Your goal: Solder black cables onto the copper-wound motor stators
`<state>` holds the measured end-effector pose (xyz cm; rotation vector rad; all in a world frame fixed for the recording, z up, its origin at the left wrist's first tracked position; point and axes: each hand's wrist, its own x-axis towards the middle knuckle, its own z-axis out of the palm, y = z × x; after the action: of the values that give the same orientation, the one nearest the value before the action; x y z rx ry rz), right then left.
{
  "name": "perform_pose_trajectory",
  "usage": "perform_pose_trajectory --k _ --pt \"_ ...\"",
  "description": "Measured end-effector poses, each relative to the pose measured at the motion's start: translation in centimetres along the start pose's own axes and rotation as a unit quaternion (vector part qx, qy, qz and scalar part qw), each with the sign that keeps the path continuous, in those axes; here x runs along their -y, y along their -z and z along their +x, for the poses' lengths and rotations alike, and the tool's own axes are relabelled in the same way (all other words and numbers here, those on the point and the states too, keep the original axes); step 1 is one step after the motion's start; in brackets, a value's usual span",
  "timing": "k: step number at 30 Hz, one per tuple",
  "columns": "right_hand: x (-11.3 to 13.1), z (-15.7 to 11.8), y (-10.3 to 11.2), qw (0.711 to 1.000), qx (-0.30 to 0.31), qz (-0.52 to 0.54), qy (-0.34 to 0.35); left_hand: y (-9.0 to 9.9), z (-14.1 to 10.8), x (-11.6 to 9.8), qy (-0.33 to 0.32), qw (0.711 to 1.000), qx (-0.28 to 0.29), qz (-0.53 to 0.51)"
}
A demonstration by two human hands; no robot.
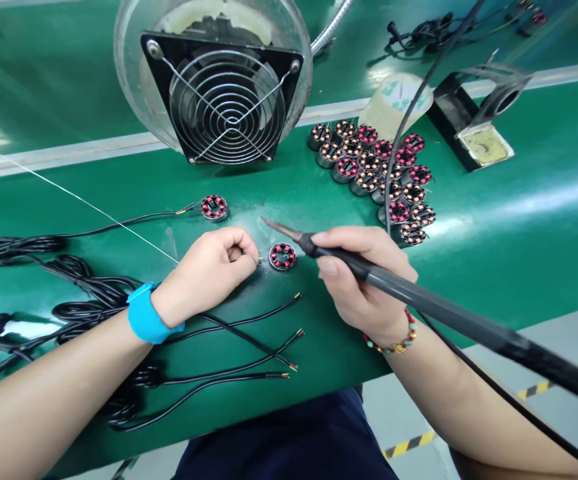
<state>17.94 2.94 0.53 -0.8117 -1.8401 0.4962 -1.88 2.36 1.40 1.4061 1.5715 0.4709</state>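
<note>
My right hand (366, 280) is wrapped round the dark handle of a soldering iron (399, 285), whose tip points left above the green table. My left hand (221, 263), with a blue wristband, has its fingers pinched on thin wire ends just left of a small round coil part (283, 257) with red windings. That coil lies on the table below the iron's tip. A second red coil (214, 208), joined to a black cable, lies behind my left hand. Several black cables (249, 320) with bared coloured ends stretch out in front of it.
A fan with a round wire guard (231, 120) stands at the back. Several coils (369, 160) are grouped at the back right, beside a translucent cup (393, 107) and an iron stand (486, 143) with a sponge. Coiled black cables (83, 280) lie left; the iron's cord crosses the right.
</note>
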Motion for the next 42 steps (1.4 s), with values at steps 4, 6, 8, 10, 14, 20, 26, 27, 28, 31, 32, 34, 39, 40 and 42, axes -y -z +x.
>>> perform_pose_trajectory --k 4,6,8,10,14,20,26,27,28,31,32,34,39,40,42 --pt "-0.3 -0.3 -0.7 0.993 0.082 0.035 -0.074 0.0 0.0 0.1 -0.008 1.0 0.002 0.003" --pt "-0.4 -0.5 -1.1 0.987 0.106 0.055 -0.104 0.0 0.0 0.1 -0.015 1.0 0.002 0.005" --pt "-0.6 -0.5 -1.5 0.987 0.125 0.035 -0.097 0.0 0.0 0.1 -0.02 1.0 0.0 0.005" --pt "-0.8 -0.4 -1.9 0.987 0.145 -0.003 -0.072 0.0 0.1 0.1 -0.028 1.0 -0.003 0.006" --pt "-1.0 -0.2 -2.8 0.984 0.171 -0.024 -0.051 -0.1 0.2 0.3 -0.044 0.999 0.0 0.002" --pt "-1.3 -0.1 -3.7 0.978 0.196 -0.049 -0.05 0.2 0.2 0.4 -0.067 0.998 -0.006 0.001" --pt "-1.6 -0.3 -3.5 0.985 0.158 -0.059 -0.034 0.6 0.1 -0.1 -0.044 0.998 0.008 -0.053" --pt "-1.6 -0.4 -3.4 0.986 0.152 -0.058 -0.029 0.6 0.1 -0.1 -0.041 0.997 0.008 -0.057" --pt "-1.5 -0.4 -3.3 0.986 0.152 -0.059 -0.024 0.7 0.1 -0.1 -0.039 0.997 0.009 -0.063" --pt "-1.2 -0.6 -3.2 0.982 0.175 -0.069 -0.016 0.7 0.1 -0.3 -0.025 0.996 0.021 -0.089" --pt "-1.2 -0.6 -3.2 0.981 0.183 -0.07 -0.015 0.7 0.1 -0.3 -0.02 0.995 0.024 -0.098" --pt "-1.0 -0.5 -3.3 0.98 0.185 -0.069 -0.02 0.7 0.0 -0.5 -0.015 0.993 0.028 -0.11" --pt "-0.8 -0.3 -3.4 0.981 0.181 -0.061 -0.035 0.7 -0.1 -0.5 -0.018 0.992 0.018 -0.122" --pt "-0.8 -0.2 -3.5 0.981 0.181 -0.057 -0.036 0.6 -0.1 -0.4 -0.018 0.992 0.014 -0.124" --pt "-0.7 -0.2 -3.5 0.982 0.18 -0.046 -0.034 0.6 -0.2 -0.3 -0.024 0.992 0.009 -0.122"
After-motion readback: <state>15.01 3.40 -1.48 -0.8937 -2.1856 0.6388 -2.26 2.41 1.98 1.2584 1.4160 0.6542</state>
